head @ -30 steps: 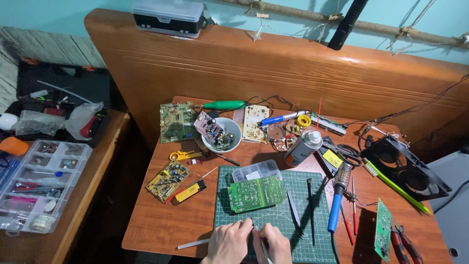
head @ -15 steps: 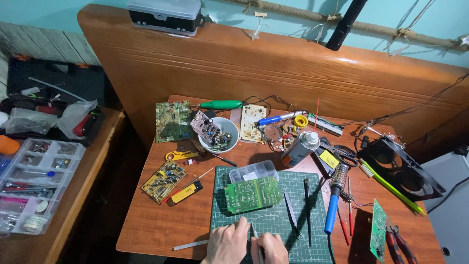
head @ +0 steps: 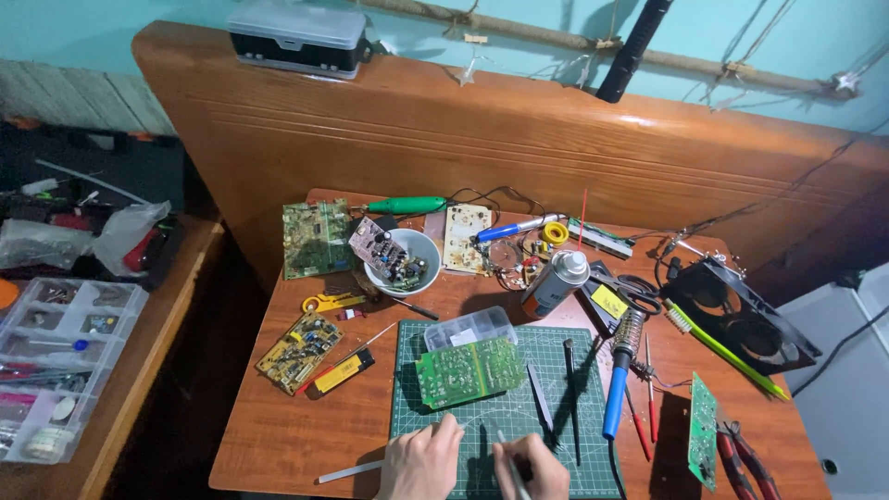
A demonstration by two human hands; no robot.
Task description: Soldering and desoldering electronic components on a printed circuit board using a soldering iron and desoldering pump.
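Just above both hands' fingers: green circuit board on cutting mat. Left hand curled, empty; right hand pinching thin tool.

Your thin metal tool is a slim silvery rod, tilted, poking up from your right hand. It's over the near edge of the green cutting mat, which lies flat on the desk, gridded and scuffed.

Bare green mat just ahead, circuit board and tweezers blocking beyond.
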